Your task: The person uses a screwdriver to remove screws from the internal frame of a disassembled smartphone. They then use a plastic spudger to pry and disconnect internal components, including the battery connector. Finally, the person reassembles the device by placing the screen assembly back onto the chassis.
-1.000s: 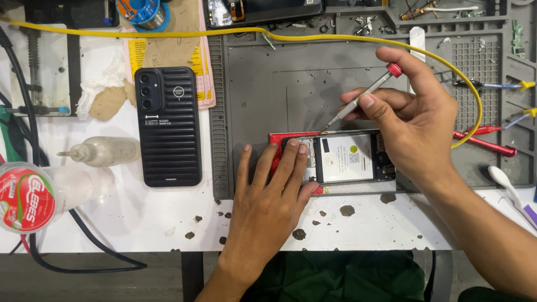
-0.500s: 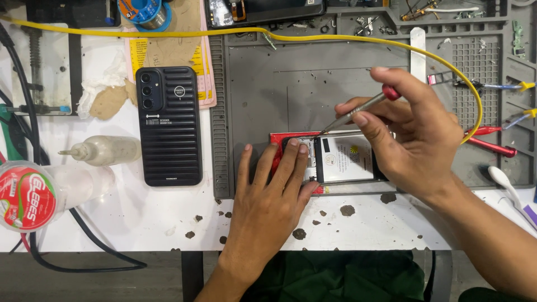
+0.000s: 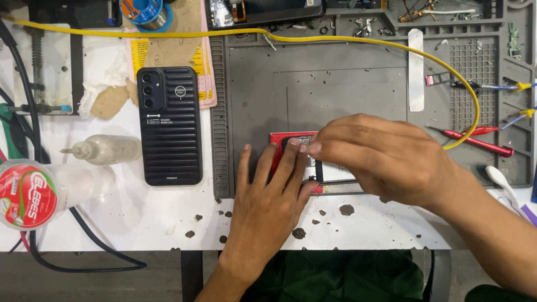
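My left hand lies flat and open, pressing the opened red phone on the grey mat. My right hand covers it, fingertips pinched; what they grip, I cannot tell. The phone's inside is exposed, so work remains.

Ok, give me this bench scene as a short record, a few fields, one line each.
Left hand: flat, fingers spread, pressing on the red-framed opened phone
Right hand: over the same phone, fingertips meeting the left fingers; what it holds is hidden
Work surface: grey repair mat on a white table
Left of the mat: black ribbed phone case, squeeze bottle lying down
Right of the mat's centre: red screwdriver, yellow cable arching across
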